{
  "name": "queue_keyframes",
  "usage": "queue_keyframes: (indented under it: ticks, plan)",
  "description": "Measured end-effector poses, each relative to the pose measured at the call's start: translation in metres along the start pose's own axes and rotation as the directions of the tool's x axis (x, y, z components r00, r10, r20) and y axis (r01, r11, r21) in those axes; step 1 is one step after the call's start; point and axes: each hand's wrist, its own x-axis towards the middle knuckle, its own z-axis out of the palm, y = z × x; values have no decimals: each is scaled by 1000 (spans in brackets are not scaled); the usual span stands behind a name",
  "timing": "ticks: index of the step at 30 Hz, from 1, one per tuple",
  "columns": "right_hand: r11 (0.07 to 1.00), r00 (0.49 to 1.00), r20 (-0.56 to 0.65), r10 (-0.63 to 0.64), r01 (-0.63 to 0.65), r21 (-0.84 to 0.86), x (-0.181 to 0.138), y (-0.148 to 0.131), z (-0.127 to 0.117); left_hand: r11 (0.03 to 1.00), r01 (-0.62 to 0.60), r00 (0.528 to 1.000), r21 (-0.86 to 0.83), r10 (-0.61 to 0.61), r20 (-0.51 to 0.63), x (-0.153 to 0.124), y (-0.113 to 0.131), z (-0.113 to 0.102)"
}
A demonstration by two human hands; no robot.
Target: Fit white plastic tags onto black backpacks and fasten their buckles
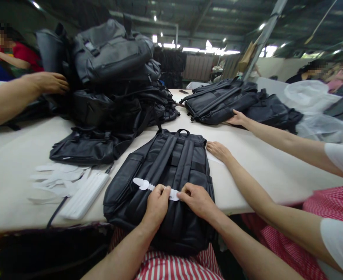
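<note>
- Draping over a lap in a red-and-white striped cloth garment (174, 268), the near end of the black, leather-like backpack (165, 167) overhangs the edge of the white surface (276, 167); its shoulder straps face up.
- On the backpack's lower half, the left hand (157, 202) pinches a thin white strip with wavy edges (143, 184) between thumb and fingers.
- Beside it, the right hand (196, 198) has its fingers closed narrowly on the strip's right end; the strip lies across the straps.
- Left of the backpack lie a long, flat white bundle (85, 196) and, beyond it, loose white paper-like pieces (60, 179).
- At the backpack's top right corner rests a co-worker's hand (218, 151), fingers extended.
- Beyond the backpack to the left rises a tall heap of black bags (109, 105), with another person's hand (50, 82) against its left side.
- Beyond the backpack to the right, the co-worker's other hand (237, 118) touches stacked black backpacks (220, 101); crumpled translucent plastic (307, 93) sits farther right.
</note>
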Motion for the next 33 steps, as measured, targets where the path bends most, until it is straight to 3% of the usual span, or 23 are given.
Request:
queue_keyframes:
  ticks: [5,10,17,22,24,27,30,33]
  plan:
    - [956,986,47,158,-164,244,-6,15,-7,998,28,998,58,-31,57,-9,3,-8]
    - [914,980,99,172,-196,355,-7,16,-1,993,85,977,78,-98,191,-5,3,-9]
    - [855,968,-14,250,-214,472,-1,9,17,981,173,974,-91,-157,161,-11,4,-4]
    - [625,939,69,336,-277,729,-2,2,13,932,214,970,-292,-167,177,-16,1,0]
    - [592,939,99,329,-287,753,-3,1,11,911,218,970,-349,-163,182,-16,1,2]
    - [620,952,125,279,-278,734,-3,2,7,899,216,970,-380,-151,192,-18,2,4]
    - [718,966,123,229,-253,648,-7,9,-3,947,111,981,-300,-56,185,-26,2,1]
    - [880,972,-101,211,-144,453,-15,33,-20,984,-63,980,-167,93,178,-44,3,-13]
